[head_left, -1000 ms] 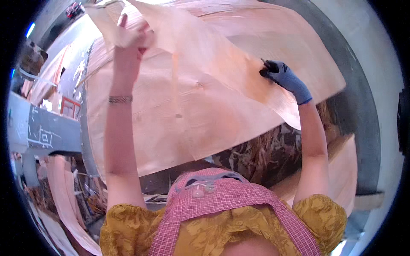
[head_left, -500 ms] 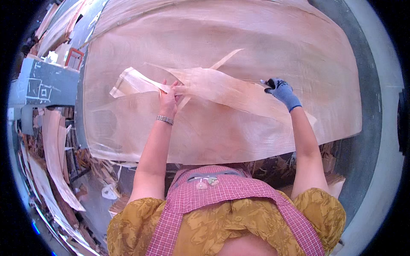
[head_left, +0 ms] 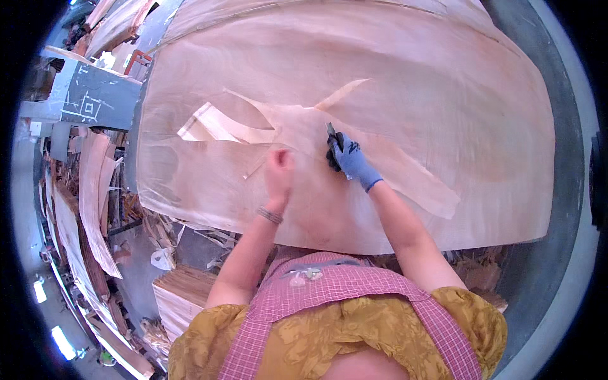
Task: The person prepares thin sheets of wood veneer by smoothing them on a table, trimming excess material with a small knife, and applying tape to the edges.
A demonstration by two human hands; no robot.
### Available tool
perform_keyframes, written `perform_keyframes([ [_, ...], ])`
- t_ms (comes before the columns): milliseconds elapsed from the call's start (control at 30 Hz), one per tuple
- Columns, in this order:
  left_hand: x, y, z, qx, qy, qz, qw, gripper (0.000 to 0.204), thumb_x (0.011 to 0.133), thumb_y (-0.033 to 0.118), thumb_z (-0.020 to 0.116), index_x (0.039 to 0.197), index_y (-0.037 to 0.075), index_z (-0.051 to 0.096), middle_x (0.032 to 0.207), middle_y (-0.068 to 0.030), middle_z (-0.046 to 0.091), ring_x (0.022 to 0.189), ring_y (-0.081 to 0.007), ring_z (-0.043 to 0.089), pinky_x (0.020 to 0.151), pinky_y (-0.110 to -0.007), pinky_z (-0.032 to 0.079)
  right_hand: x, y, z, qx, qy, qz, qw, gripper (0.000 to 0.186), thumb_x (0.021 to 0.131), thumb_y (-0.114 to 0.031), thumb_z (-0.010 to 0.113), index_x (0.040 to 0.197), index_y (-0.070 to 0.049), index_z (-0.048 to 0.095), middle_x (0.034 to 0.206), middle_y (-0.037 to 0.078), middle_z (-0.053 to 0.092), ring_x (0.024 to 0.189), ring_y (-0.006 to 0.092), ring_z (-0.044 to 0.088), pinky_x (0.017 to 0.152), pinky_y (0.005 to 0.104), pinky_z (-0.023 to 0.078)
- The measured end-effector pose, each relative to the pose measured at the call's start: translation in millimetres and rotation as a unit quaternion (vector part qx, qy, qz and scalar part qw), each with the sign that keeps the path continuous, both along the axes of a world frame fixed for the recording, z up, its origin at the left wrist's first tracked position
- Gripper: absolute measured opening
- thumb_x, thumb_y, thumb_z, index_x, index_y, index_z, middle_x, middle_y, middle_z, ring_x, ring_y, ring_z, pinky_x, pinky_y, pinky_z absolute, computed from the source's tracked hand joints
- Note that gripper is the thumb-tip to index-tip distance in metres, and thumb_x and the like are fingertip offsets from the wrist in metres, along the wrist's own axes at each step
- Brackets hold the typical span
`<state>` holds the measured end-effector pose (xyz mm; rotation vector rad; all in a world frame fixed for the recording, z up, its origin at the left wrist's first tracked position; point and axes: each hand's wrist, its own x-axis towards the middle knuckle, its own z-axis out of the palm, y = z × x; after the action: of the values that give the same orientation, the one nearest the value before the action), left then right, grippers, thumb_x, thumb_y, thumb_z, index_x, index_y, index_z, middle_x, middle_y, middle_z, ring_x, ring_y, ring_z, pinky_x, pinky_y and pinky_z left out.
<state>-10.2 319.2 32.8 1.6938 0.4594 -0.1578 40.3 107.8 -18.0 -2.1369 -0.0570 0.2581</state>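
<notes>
Since half a second ago we have drawn both hands in toward each other over the torn, pale, thin sheet of wood veneer (head_left: 380, 164), which now lies flatter on the large stack of pale pink veneer sheets (head_left: 443, 82) covering the worktop. Our bare left hand (head_left: 279, 168) rests knuckles-up on the torn sheet, fingers curled down; we cannot tell whether it pinches anything. Just to its right, our right hand (head_left: 345, 155), in a blue and black work glove, presses its bent fingers onto the same sheet's upper edge. Left of the left hand, a curling strip (head_left: 215, 126) of that sheet trails away.
</notes>
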Motion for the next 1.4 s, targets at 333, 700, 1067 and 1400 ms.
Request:
perform_keyframes([
  [333, 69, 20, -31, 0.545, -0.203, -0.225, 0.782, 0.066, 0.090, 0.030, 0.055, 0.145, 0.006, 0.029, 0.153, -0.0132, 0.025, 0.142, -0.0279, 0.023, 0.115, -0.045, 0.017, 3, 17, 20, 0.115, 0.150, -0.070, 0.980, 0.023, 0.096, -0.026, 0.050, 0.103, -0.004, 0.052, 0.069, 0.017, 0.062, 0.053, 0.0281, 0.061, 0.052, 0.0388, 0.049],
  [700, 91, 34, -28, 0.406, -0.206, -0.172, 0.873, 0.057, 0.083, 0.008, 0.057, 0.138, 0.005, 0.040, 0.142, -0.0122, 0.045, 0.128, -0.0239, 0.044, 0.107, -0.042, 0.033, 50, 109, 53, -0.369, 0.018, 0.191, 0.910, 0.036, 0.092, -0.028, 0.050, 0.118, -0.004, 0.043, 0.089, 0.021, 0.069, 0.078, 0.0360, 0.070, 0.060, 0.0528, 0.053],
  [1067, 87, 20, -31, 0.508, -0.152, -0.166, 0.831, 0.047, 0.089, 0.026, 0.055, 0.132, 0.007, 0.050, 0.144, -0.0068, 0.043, 0.128, -0.0245, 0.043, 0.103, -0.040, 0.037, -2, 94, 41, -0.406, 0.076, 0.201, 0.888, 0.031, 0.094, -0.026, 0.045, 0.114, -0.003, 0.042, 0.085, 0.024, 0.068, 0.075, 0.0387, 0.069, 0.061, 0.0521, 0.054],
  [1400, 86, 14, -20, 0.501, -0.105, -0.188, 0.838, 0.088, 0.070, 0.053, 0.073, 0.139, 0.008, 0.042, 0.150, -0.0085, 0.034, 0.137, -0.0248, 0.031, 0.110, -0.040, 0.028, 14, -72, 72, -0.356, -0.089, 0.424, 0.828, 0.020, 0.095, -0.027, 0.042, 0.099, -0.011, 0.054, 0.070, 0.015, 0.066, 0.059, 0.0344, 0.064, 0.051, 0.0511, 0.045],
])
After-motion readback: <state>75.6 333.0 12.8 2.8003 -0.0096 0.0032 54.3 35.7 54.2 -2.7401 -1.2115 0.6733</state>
